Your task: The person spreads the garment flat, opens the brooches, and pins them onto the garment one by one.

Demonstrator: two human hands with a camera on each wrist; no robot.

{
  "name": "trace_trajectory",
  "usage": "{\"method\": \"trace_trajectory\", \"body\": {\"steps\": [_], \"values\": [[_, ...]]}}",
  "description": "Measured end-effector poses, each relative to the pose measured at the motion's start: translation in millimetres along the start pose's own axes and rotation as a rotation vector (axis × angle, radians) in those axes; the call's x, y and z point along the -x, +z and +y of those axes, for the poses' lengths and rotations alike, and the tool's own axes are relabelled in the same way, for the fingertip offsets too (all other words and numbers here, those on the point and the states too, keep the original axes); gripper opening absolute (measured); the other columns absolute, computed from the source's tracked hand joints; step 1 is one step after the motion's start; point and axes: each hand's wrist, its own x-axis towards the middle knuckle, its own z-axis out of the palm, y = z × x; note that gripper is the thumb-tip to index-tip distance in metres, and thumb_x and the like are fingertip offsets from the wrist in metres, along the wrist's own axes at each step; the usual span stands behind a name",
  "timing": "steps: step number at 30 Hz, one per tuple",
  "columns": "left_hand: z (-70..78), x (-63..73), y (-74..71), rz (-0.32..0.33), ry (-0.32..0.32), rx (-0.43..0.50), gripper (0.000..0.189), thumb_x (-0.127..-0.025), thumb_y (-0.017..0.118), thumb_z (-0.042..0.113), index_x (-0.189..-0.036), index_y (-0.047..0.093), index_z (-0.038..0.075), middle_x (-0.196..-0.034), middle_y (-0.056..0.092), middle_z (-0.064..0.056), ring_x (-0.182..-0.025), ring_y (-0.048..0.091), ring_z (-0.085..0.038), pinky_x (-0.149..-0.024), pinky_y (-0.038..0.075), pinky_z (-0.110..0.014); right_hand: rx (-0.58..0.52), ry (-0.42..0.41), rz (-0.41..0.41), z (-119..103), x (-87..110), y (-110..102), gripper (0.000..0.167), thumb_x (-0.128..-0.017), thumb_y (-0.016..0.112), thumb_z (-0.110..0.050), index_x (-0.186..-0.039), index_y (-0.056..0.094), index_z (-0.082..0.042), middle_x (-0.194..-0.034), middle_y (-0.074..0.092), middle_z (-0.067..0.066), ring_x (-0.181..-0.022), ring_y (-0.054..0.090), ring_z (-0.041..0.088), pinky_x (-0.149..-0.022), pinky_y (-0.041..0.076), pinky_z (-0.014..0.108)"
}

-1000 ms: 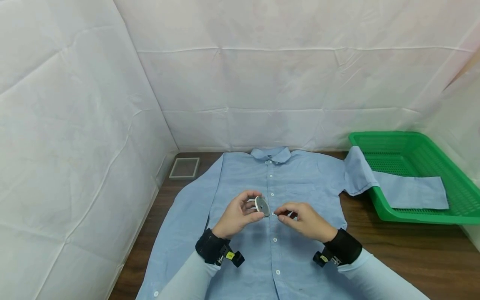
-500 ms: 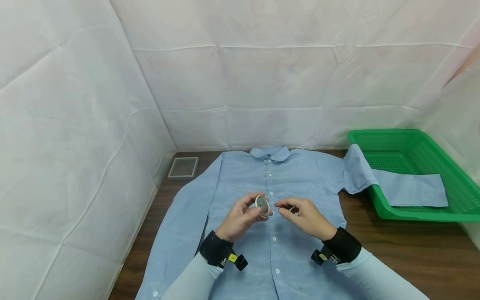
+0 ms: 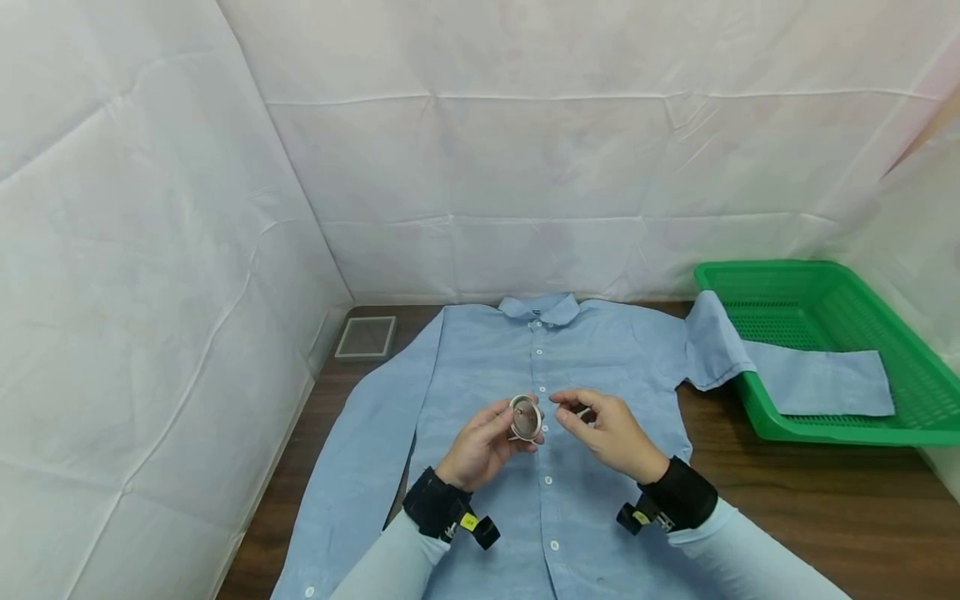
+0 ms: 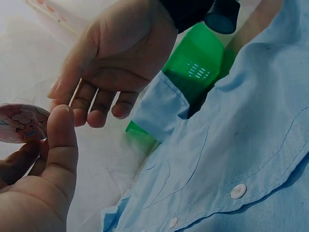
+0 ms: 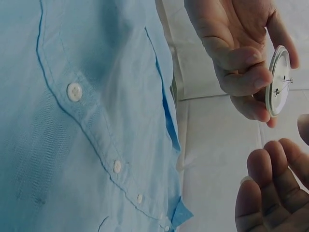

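My left hand [image 3: 476, 448] holds a round pin-back badge [image 3: 526, 418] by its edge, between thumb and fingers. Its metal back with a wire pin [image 5: 285, 86] shows in the right wrist view, the wire standing away from the disc. A pink cartoon print covers the front of the badge [image 4: 21, 123] in the left wrist view. Just to the right, apart from the badge, my right hand [image 3: 611, 429] hovers with loosely bent fingers and nothing in them. Beneath both hands lies a light-blue buttoned shirt [image 3: 480, 350], spread out with its collar away from me.
A green plastic basket [image 3: 840, 435] stands at the right, with one shirt sleeve [image 3: 817, 379] lying over its rim and inside. At the back left of the wooden table [image 3: 780, 492] is a small square framed piece [image 3: 366, 337]. White sheeting [image 3: 525, 183] closes off the back and sides.
My left hand has turned the badge so its pin side faces up toward the head camera, lowering it slightly. The right hand has drawn slightly up, staying beside it.
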Motion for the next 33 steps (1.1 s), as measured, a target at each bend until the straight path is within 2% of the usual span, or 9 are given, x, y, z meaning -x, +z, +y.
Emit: {"method": "trace_trajectory", "body": {"steps": [7,13,23,26,33], "values": [[-2.3,-0.4,0.8,-0.013,-0.01,0.0,0.054,-0.107,0.03,0.029,-0.148,0.025,-0.006,-0.124,0.056,-0.005,-0.102,0.06,-0.017,-0.088,0.049,-0.03,-0.01,0.003,0.007,-3.3,-4.9,6.1,0.027,-0.098,0.056,-0.028,-0.122,0.062,-0.018,-0.111,0.062,-0.009,-0.095,0.058,0.007,-0.076,0.049,0.028],[-4.2,-1.4,2.7,-0.035,-0.013,0.002,0.053,-0.107,0.03,0.03,-0.147,0.029,-0.005,-0.12,0.059,-0.006,-0.102,0.061,-0.018,-0.087,0.049,-0.031,-0.061,-0.008,-0.012,-4.4,-8.6,10.6,0.029,-0.097,0.058,-0.027,-0.123,0.062,-0.015,-0.115,0.061,-0.007,-0.097,0.058,0.009,-0.077,0.05,0.028],[-4.2,-2.1,5.3,-0.069,-0.013,-0.002,0.052,-0.108,0.028,0.027,-0.147,0.027,-0.006,-0.117,0.06,-0.005,-0.101,0.061,-0.017,-0.088,0.049,-0.032,-0.03,-0.061,-0.027,-7.0,-10.9,12.6,0.028,-0.097,0.059,-0.026,-0.124,0.06,-0.02,-0.118,0.056,-0.005,-0.103,0.053,0.01,-0.079,0.048,0.028],[-4.6,-1.7,5.5,-0.071,-0.015,0.004,0.052,-0.108,0.028,0.028,-0.148,0.027,-0.005,-0.118,0.06,-0.005,-0.101,0.061,-0.016,-0.088,0.049,-0.032,-0.039,-0.055,-0.03,-14.5,-11.3,11.5,0.027,-0.096,0.06,-0.02,-0.123,0.06,-0.018,-0.117,0.056,-0.003,-0.101,0.053,0.012,-0.078,0.048,0.028],[-5.1,-1.9,6.4,-0.076,-0.027,-0.008,0.054,-0.107,0.029,0.031,-0.149,0.026,-0.002,-0.118,0.06,-0.003,-0.102,0.06,-0.016,-0.089,0.048,-0.033,-0.058,-0.06,-0.025,-45.6,-10.2,4.8,0.025,-0.094,0.061,-0.005,-0.119,0.06,-0.004,-0.114,0.057,0.012,-0.099,0.054,0.024,-0.077,0.049,0.032]]}}
